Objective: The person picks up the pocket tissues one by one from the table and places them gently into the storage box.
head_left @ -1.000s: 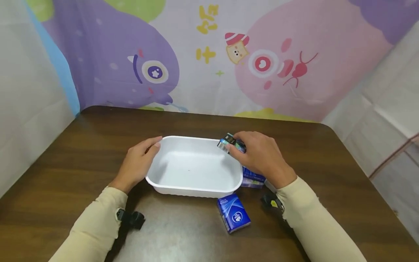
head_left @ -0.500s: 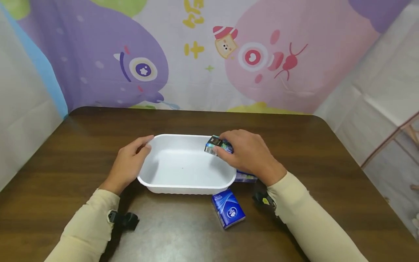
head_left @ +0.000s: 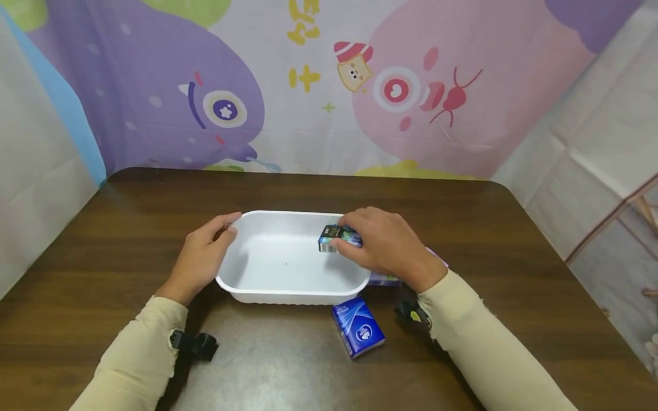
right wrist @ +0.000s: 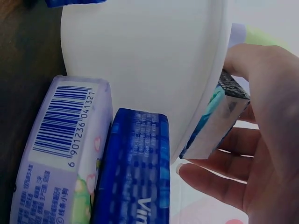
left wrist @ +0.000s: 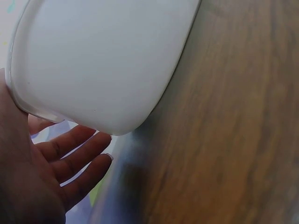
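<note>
A white plastic tray (head_left: 288, 297) stands on the table. At its left end my left hand (head_left: 197, 257) holds the rim; the left wrist view shows the fingers loosely bent by the tray's outer wall (left wrist: 98, 60). My right hand (head_left: 385, 242) pinches a small black and blue-green tissue pack (head_left: 329, 235) between thumb and fingers, over the inside of the tray's right end. That hand covers part of the pack. Outside the right wall, a lilac tissue pack (right wrist: 65, 149) and a dark blue one (right wrist: 135, 168) lie one against the other, mostly hidden by my right hand from above.
Near the tray's front right corner lies another blue tissue pack (head_left: 358, 328). A brown wooden table (head_left: 267, 365) bears everything. Behind it hangs a cartoon-printed curtain (head_left: 308, 137), with pale sheets (head_left: 576, 154) at the sides.
My right hand has moved the held tissue pack a little left and lower, over the tray's inside. The head view has shifted slightly. My left hand stays at the tray's rim.
</note>
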### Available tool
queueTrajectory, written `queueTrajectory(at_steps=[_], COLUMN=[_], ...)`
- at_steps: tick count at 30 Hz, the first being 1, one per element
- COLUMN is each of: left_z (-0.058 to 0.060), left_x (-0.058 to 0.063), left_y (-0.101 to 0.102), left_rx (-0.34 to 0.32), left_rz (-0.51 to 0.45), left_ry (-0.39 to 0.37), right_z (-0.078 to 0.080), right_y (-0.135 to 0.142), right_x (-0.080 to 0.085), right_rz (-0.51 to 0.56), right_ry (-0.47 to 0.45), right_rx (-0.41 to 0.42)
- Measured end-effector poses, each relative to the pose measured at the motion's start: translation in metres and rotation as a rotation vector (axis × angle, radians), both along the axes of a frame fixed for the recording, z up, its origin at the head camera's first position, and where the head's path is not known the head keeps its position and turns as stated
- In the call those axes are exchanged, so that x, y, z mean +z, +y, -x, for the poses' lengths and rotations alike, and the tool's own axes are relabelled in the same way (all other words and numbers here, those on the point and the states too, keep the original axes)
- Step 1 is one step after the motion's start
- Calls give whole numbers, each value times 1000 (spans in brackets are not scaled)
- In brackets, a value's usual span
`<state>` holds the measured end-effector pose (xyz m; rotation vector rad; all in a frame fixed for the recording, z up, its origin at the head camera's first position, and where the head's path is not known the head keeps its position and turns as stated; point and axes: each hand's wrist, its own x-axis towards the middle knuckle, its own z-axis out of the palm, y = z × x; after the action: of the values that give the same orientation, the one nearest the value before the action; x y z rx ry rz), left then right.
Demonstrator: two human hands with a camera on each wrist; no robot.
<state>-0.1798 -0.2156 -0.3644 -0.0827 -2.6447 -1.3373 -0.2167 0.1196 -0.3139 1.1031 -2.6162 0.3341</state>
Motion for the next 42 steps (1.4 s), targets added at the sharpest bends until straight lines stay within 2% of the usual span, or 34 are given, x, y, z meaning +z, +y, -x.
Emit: queueTrajectory(at_steps=[8, 22, 35, 42], left_z=[0, 1, -1, -2], left_x=[0, 1, 1, 1], left_y=[1, 2, 0, 0], left_rx=[0, -1, 0, -2], left_rz=[4, -2, -1, 6], left_ry=[2, 4, -14, -22], right_z=[0, 0, 0, -3], right_y=[0, -2, -6, -7], right_x=[-2, -5, -9, -9], right_rz=[10, 38, -6, -57], right_ry=[43, 101, 70, 23], right_rx=[71, 146, 163, 139])
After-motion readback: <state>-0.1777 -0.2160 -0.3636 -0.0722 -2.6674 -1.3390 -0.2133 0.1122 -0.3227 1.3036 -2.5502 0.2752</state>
